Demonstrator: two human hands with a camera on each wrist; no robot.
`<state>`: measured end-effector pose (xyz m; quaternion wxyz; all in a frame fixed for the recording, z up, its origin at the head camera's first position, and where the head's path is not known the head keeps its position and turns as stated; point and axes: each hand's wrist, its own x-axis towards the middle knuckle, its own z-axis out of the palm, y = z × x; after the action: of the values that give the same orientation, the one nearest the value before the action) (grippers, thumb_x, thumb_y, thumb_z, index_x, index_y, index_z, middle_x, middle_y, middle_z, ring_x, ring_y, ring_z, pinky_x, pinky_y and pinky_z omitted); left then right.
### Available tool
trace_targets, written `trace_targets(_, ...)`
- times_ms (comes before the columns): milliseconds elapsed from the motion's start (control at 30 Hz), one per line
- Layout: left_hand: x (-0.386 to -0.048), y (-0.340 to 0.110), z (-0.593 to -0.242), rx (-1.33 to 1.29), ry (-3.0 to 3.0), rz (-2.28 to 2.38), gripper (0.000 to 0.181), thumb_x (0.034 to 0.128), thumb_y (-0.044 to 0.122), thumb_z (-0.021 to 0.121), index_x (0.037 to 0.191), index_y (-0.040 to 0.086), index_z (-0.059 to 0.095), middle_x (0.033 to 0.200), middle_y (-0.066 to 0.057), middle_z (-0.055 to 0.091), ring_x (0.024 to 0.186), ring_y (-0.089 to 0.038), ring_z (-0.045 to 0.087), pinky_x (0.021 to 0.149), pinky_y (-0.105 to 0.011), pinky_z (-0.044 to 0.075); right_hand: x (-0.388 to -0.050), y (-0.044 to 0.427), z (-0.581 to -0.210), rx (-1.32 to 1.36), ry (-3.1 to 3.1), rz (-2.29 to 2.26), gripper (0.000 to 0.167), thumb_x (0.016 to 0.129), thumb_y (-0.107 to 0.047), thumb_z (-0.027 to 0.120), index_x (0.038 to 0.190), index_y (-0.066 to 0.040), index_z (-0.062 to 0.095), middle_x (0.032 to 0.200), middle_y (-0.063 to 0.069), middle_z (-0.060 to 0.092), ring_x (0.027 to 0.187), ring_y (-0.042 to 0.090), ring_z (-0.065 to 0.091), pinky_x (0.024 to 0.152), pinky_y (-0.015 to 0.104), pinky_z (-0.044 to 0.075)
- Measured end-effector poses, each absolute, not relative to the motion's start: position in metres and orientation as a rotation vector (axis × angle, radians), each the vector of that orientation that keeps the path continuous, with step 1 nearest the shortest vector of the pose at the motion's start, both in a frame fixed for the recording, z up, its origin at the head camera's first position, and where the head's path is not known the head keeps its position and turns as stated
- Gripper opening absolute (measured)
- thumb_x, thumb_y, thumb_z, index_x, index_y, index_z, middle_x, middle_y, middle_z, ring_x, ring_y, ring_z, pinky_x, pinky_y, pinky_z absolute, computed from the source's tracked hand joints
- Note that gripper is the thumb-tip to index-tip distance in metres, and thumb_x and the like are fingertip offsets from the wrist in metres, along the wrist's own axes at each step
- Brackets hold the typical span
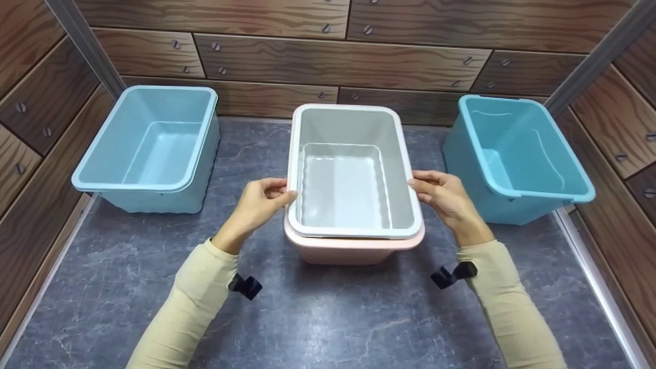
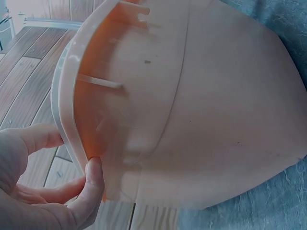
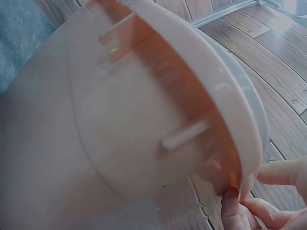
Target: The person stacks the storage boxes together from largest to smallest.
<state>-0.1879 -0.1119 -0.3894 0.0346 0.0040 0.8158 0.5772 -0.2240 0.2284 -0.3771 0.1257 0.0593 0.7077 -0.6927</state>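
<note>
A white-grey plastic tub (image 1: pixel 353 232) sits nested in a pink plastic tub (image 1: pixel 343 255) in the middle of the head view. My left hand (image 1: pixel 259 205) pinches the rims at the left side, thumb on the white one. In the left wrist view, its fingertips (image 2: pixel 94 172) hook under the pink rim. On the opposite side, my right hand (image 1: pixel 445 199) grips the rims in the same manner, a fingertip (image 3: pixel 230 199) beneath the pink edge in the right wrist view. The white tub's inside shows nothing in it. Its outer walls are hidden by the pink tub.
A light blue tub (image 1: pixel 205 148), with a second rim visible under its own, stands at the left. To the right is a teal tub (image 1: pixel 464 148). Wood-patterned walls (image 1: pixel 338 61) and metal edge strips (image 1: pixel 599 287) border the dark marbled surface (image 1: pixel 318 318).
</note>
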Motion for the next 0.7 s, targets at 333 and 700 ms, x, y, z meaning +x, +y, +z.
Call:
trace_targets(333,-0.1844,-0.1153,-0.3923,0.018,2.475,1.764,0.046,0.0887,0.013,0.065,0.128,-0.009,0.056,0.112,-0.023,0.065,0.089,-0.016,0.065,0.072,-0.016,0.053,-0.2200,0.2254,-0.3773,0.188,2.043,-2.051,0.056,0.092,-0.006,0.061,0.137,0.017,0.038,0.086,-0.009,0.066,0.078,0.001,0.066,0.072,0.014,0.056)
trace_targets(700,-0.1844,-0.1204,-0.3965,0.081,2.444,1.829,0.042,0.0923,0.011,0.061,0.128,-0.011,0.054,0.116,-0.029,0.064,0.086,-0.011,0.066,0.079,-0.022,0.059,-0.2189,0.2291,-0.3701,0.157,2.085,-1.988,0.057,0.092,-0.006,0.061,0.137,0.018,0.037,0.084,-0.012,0.067,0.075,0.000,0.066,0.070,0.013,0.056)
